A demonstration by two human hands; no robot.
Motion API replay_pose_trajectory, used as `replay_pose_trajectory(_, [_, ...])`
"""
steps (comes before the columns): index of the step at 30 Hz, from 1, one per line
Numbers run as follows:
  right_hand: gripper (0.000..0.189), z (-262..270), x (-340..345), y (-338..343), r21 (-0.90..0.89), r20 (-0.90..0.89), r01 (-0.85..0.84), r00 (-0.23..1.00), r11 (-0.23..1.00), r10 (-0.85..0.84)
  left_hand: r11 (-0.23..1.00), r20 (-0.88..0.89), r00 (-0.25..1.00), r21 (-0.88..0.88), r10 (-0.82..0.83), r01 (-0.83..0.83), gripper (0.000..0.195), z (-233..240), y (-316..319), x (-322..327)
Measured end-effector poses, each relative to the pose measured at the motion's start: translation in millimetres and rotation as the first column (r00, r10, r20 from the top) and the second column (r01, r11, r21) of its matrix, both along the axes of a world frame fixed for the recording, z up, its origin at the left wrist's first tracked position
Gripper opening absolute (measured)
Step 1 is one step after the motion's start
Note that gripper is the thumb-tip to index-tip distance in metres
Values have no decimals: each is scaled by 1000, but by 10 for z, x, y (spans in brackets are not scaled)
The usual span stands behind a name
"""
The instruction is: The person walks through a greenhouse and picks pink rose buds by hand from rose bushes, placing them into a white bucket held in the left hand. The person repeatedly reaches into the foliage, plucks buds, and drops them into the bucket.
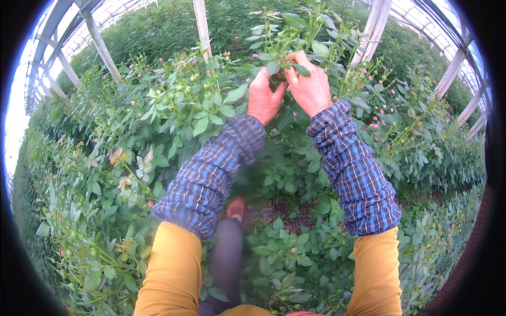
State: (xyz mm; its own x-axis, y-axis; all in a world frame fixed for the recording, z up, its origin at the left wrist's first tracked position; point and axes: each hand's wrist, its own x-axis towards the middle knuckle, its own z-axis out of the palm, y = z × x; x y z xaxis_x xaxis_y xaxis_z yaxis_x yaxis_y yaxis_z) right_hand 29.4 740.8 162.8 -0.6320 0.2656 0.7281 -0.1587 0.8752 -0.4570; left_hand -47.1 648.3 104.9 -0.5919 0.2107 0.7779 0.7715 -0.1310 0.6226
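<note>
Both hands are raised in front of me, close together at a leafy rose shoot [272, 65] that has green leaves and buds. My left hand [264, 96] grips it from the left, thumb and fingers curled in; leaves partly cover these fingertips. From the right, my right hand [311, 85] pinches the same shoot a little higher, with its thumb and forefinger by a leaf. The exact spot where the fingers meet the stem is hidden. Blue checked sleeve covers [213, 173] wrap both forearms. No tool shows in either hand.
Dense rose bushes [178, 87] with green buds and small pink blooms surround me. Wooden posts [371, 33] stand beyond the hands, under a greenhouse frame [51, 39]. Below, a red shoe [236, 208] is beside a strip of bare soil [292, 217] among low plants.
</note>
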Motion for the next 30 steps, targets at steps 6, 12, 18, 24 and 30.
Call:
replay_pose_trajectory(6, [30,-100,144,-85,-201,21,55,998,978,-52,984,-185,970,-52,157,-170,24,-21,-19,64])
replay_pose_trajectory(12, [29,-446,605,-531,-267,-173,-447,894,854,414,956,61,957,53,284,-287,18,-11,-113,-172])
replay_pose_trajectory(18, [21,-694,1342,-916,-750,210,-401,611,527,764,899,202,938,286,281,-331,39,-109,-902,-752])
replay_pose_trajectory(24, [15,-866,1505,-712,-965,184,-83,455,247,871,814,189,816,107,547,-570,45,-321,-1885,-1194])
replay_pose_trajectory(30, [12,-1102,1545,-528,-992,61,-70,463,105,884,750,183,736,-16,652,-661,51,-532,-2313,-1378])
